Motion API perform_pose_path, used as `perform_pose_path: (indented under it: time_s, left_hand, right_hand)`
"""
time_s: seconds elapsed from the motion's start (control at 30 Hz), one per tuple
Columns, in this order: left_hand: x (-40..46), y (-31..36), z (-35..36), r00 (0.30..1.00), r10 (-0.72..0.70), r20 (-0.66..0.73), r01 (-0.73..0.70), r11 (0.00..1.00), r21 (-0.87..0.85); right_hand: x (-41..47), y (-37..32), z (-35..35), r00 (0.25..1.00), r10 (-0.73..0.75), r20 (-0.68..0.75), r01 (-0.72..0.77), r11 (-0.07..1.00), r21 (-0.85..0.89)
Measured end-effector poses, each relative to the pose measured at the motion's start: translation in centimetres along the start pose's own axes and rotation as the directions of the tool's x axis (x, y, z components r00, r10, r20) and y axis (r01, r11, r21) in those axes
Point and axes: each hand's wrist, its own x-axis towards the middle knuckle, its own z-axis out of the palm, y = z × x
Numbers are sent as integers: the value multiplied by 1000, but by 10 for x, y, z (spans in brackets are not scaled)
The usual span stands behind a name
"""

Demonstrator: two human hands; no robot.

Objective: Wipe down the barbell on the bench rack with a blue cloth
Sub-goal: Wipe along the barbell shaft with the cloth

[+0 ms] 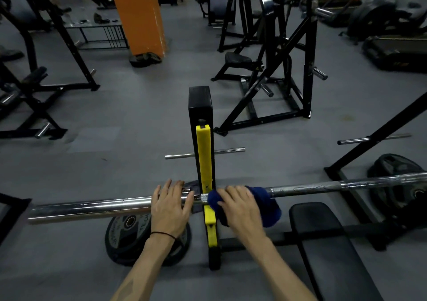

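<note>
A long steel barbell point(323, 187) lies across the rack, running from lower left to the right edge. It sits in a black upright with a yellow liner point(203, 162). The blue cloth point(265, 205) is wrapped over the bar just right of that upright. My right hand point(240, 208) lies on the cloth with fingers curled over it and the bar. My left hand point(171, 206) rests flat with straight fingers on the bar's thick chrome sleeve point(92, 207), just left of the upright.
A black padded bench point(323, 243) lies under the bar at lower right. Weight plates rest on the floor below the sleeve point(129, 238) and at the right point(397, 185). Other black racks, a chrome peg point(231, 151) and an orange pillar point(138, 14) stand beyond.
</note>
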Motion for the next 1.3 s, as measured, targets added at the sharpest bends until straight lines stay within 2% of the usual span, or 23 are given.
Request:
perform_pose_path:
  time_s: [0.07, 0.13, 0.23, 0.27, 0.33, 0.4, 0.47, 0.57, 0.67, 0.7, 0.77, 0.87, 0.93, 1.0, 1.07, 1.1, 1.13, 1.2, 1.23, 1.3]
  left_hand:
    - [1, -1, 0, 1000, 5, 5, -5, 1000, -6]
    - [1, 0, 1, 1000, 3, 1, -3, 1000, 4]
    - [1, 3, 3, 1000, -24, -15, 24, 1000, -12]
    - [1, 3, 4, 999, -24, -24, 24, 1000, -19]
    - [1, 1, 4, 999, -15, -33, 14, 1000, -23]
    - [-1, -1, 5, 999, 2, -32, -2, 1000, -26]
    - [-1, -2, 5, 999, 4, -36, -5, 999, -34]
    - [0, 0, 6, 999, 4, -48, -5, 1000, -18]
    - [0, 1, 7, 997, -11, -70, 10, 1000, -20]
    - [0, 2, 7, 997, -11, -76, 10, 1000, -24]
    - [0, 2, 7, 997, -9, -78, 7, 1000, -24]
    - [-2, -1, 6, 998, 11, -68, -13, 1000, -23]
    - [-1, -1, 6, 998, 23, -63, -24, 1000, -20]
    - [0, 1, 6, 997, 14, -72, -16, 1000, -19]
    - [1, 2, 8, 996, 1, -87, -3, 1000, -19]
    - [0, 2, 9, 996, 1, -94, -3, 1000, -22]
    - [0, 2, 9, 995, 3, -100, -5, 1000, -23]
    - [1, 1, 8, 996, 10, -92, -12, 1000, -19]
    - [0, 1, 7, 996, 17, -86, -19, 1000, -19]
    - [0, -1, 6, 997, 25, -77, -27, 1000, -17]
  right_hand:
    - [-8, 40, -11, 998, 44, -37, -45, 999, -23]
    - [-17, 57, -18, 987, 152, -44, -152, 988, -5]
    - [-10, 14, -3, 953, 298, -59, -300, 954, -26]
    - [-5, -6, 3, 960, 278, -44, -279, 960, -21]
    - [3, -26, 12, 991, 136, -7, -136, 991, -5]
    - [4, -8, 7, 1000, -1, 23, 1, 1000, -14]
    - [-6, 30, -5, 1000, -25, -9, 25, 999, -27]
    - [-22, 71, -23, 991, 127, -28, -128, 991, -35]
    - [-13, 28, -6, 941, 330, -77, -334, 942, -39]
    - [-7, 4, 0, 942, 325, -83, -328, 944, -20]
    - [0, -26, 8, 981, 188, -57, -188, 982, 14]
    - [-4, 5, -4, 1000, 2, -4, -2, 1000, 21]
    - [-12, 43, -19, 999, 43, -28, -43, 999, 14]
    - [-18, 60, -26, 982, 186, -37, -186, 983, 10]
    - [-11, 38, -16, 948, 317, -42, -317, 948, -9]
    - [-5, 17, -8, 941, 337, -36, -337, 941, -11]
    - [1, -5, 0, 951, 309, -18, -308, 951, 10]
    - [6, -29, 6, 987, 161, 30, -163, 984, 76]
    - [6, -24, 5, 994, 89, 58, -94, 993, 78]
    - [0, 6, -2, 995, 50, 88, -55, 997, 51]
